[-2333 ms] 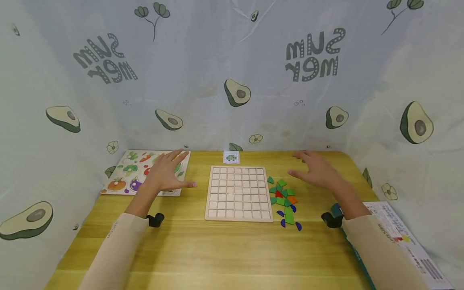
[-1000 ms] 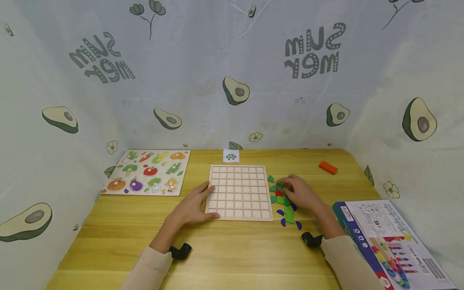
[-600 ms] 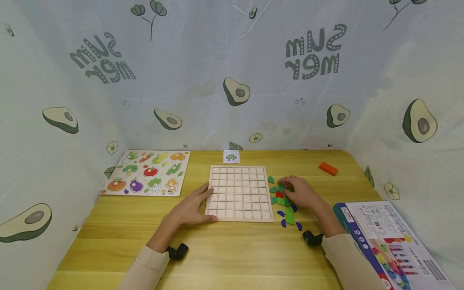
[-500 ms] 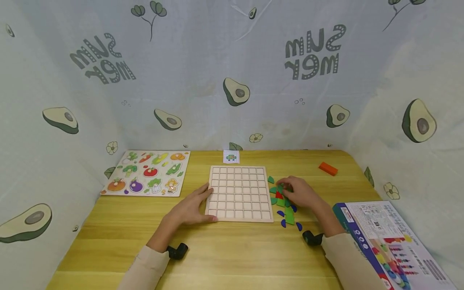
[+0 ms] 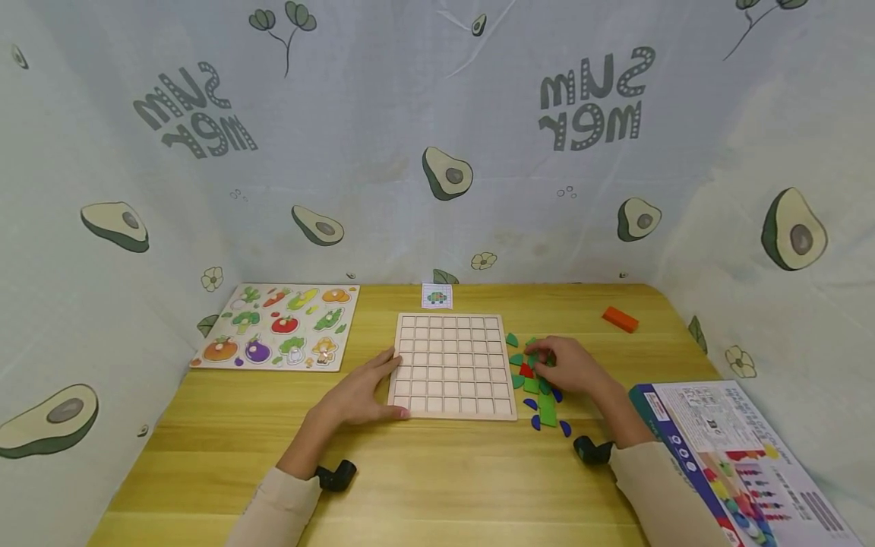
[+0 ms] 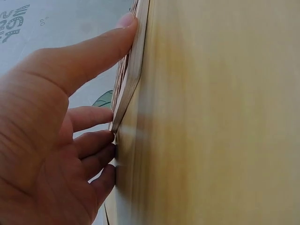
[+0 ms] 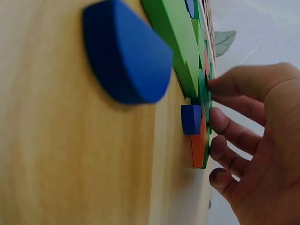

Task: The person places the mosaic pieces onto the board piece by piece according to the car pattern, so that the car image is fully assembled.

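A pale wooden grid board (image 5: 453, 366) lies at the middle of the table. My left hand (image 5: 358, 391) rests at its left side, fingertips along the edge and thumb at the near left corner; the left wrist view shows these fingers (image 6: 93, 140) nearly straight. My right hand (image 5: 570, 366) reaches into a cluster of flat wooden shapes at the board's right. Its thumb and index finger pinch a small green piece (image 5: 532, 361). Beside it are a red piece (image 5: 525, 370) and a light green piece (image 5: 548, 410). Other fingers bend over the orange piece (image 7: 198, 145).
A small picture card (image 5: 437, 296) lies behind the board. A vegetable puzzle board (image 5: 273, 327) is at the back left, an orange-red block (image 5: 620, 319) at the back right. A printed box (image 5: 738, 456) lies at the right. Blue half-rounds (image 5: 536, 422) lie near the cluster.
Both hands came down from above the table, the left to the board's edge, the right into the coloured pieces. Over the last half second they have hardly moved.
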The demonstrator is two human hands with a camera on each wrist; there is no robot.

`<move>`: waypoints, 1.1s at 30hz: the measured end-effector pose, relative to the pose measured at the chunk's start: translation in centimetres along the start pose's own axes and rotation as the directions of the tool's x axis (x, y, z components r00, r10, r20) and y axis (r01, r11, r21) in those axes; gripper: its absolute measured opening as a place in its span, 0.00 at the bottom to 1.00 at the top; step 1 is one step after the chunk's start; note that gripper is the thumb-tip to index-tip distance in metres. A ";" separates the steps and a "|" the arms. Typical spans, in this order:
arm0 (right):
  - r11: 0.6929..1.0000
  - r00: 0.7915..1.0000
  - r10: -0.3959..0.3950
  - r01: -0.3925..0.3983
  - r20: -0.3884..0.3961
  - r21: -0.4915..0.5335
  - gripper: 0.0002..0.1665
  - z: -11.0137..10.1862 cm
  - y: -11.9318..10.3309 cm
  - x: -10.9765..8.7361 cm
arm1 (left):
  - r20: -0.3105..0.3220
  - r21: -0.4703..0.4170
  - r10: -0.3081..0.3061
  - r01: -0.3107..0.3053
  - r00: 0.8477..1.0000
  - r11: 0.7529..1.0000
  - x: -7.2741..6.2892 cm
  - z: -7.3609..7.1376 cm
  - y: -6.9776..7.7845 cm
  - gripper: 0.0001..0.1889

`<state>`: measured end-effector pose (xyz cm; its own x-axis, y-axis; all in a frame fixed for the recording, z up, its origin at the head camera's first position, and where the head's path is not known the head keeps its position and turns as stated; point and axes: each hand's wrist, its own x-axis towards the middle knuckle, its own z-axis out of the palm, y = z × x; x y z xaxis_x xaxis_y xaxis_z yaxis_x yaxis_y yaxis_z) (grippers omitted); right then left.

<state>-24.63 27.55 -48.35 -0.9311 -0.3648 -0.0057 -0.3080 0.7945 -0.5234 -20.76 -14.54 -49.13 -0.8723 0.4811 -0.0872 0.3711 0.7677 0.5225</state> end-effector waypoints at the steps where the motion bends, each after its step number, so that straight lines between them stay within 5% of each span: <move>1: 1.000 1.000 0.001 -0.001 -0.001 0.001 0.14 0.0 0.0 0.0 | -0.002 -0.004 0.000 0.000 1.000 1.000 0.0 0.0 0.0 0.57; 23: 0.997 0.995 0.073 -0.072 -0.070 0.014 0.16 -0.3 -0.2 -0.3 | -0.019 -0.023 -0.010 0.010 1.000 1.000 0.0 0.1 -0.1 0.51; 33: 0.995 0.991 0.085 -0.079 -0.105 0.063 0.19 -0.4 -2.0 0.4 | 0.002 -0.036 -0.032 0.032 0.999 0.999 0.2 0.0 0.1 0.54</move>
<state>-24.41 25.99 -46.97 -0.9692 -0.2432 0.0392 -0.2211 0.7886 -0.5737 -20.92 -14.36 -49.05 -0.8830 0.4572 -0.1059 0.3313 0.7671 0.5494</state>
